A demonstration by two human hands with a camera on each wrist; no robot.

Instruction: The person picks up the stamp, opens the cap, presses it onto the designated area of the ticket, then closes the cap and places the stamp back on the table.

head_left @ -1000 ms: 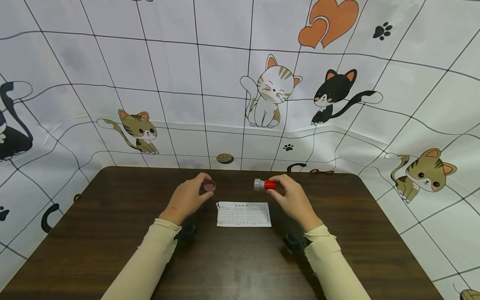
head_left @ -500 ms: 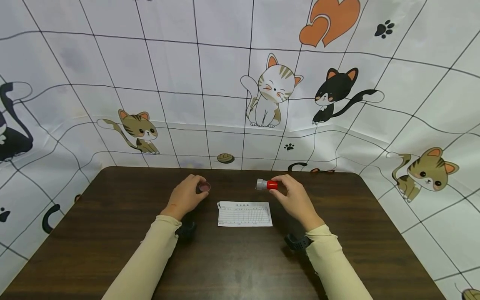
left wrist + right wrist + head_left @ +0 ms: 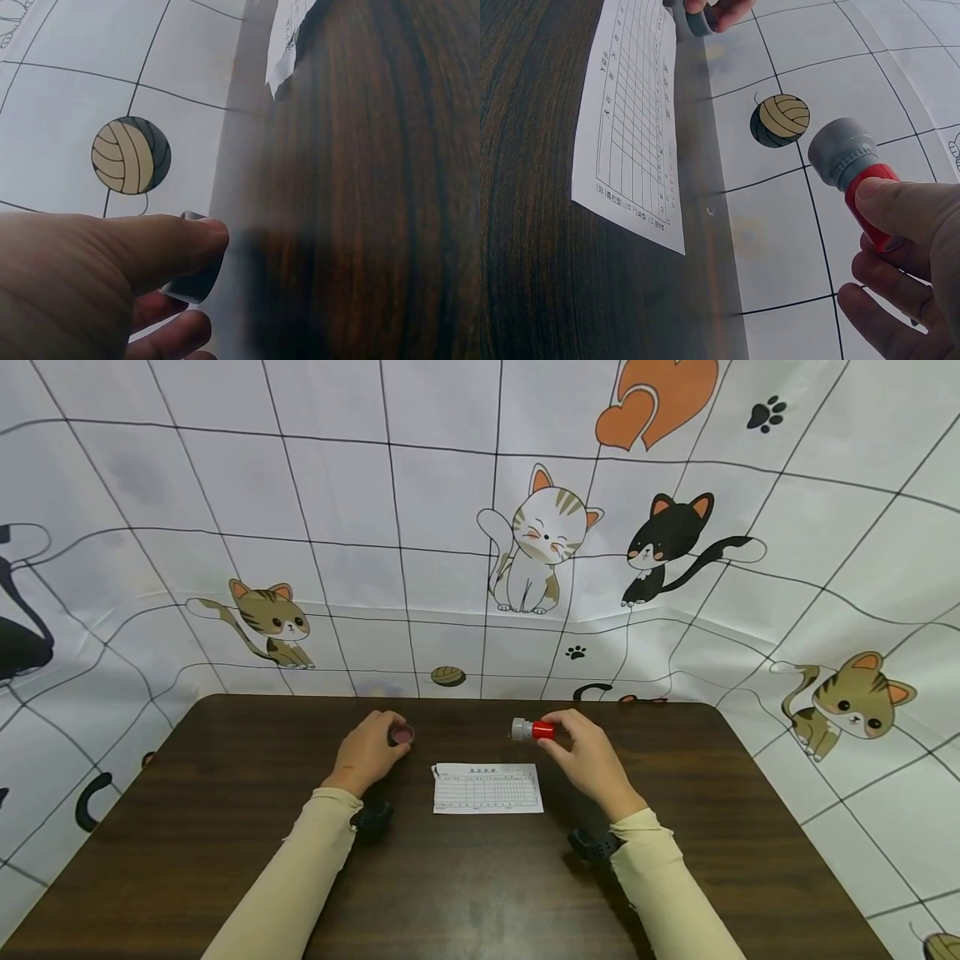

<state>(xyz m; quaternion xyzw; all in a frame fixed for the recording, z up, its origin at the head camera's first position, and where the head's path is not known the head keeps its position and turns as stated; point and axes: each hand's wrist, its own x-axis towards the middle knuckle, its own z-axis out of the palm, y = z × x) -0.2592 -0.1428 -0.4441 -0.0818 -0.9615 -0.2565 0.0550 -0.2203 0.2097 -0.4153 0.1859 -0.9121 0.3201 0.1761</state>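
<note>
Stamp cap (image 3: pixel 402 735) off, left hand (image 3: pixel 363 753) pinching it beyond far-left corner of printed form (image 3: pixel 487 789); right hand (image 3: pixel 588 760) fingers pinch red-handled stamp (image 3: pixel 534 730) beyond far-right. Imprint unclear; recapping presumably left.

Soft glare on the tabletop (image 3: pixel 480 893)

A red-and-grey cylinder (image 3: pixel 851 168) juts from the right fingers (image 3: pixel 896 289), grey end outward; the left fingers (image 3: pixel 169 244) pinch a pink-faced round cap (image 3: pixel 402 735).
</note>
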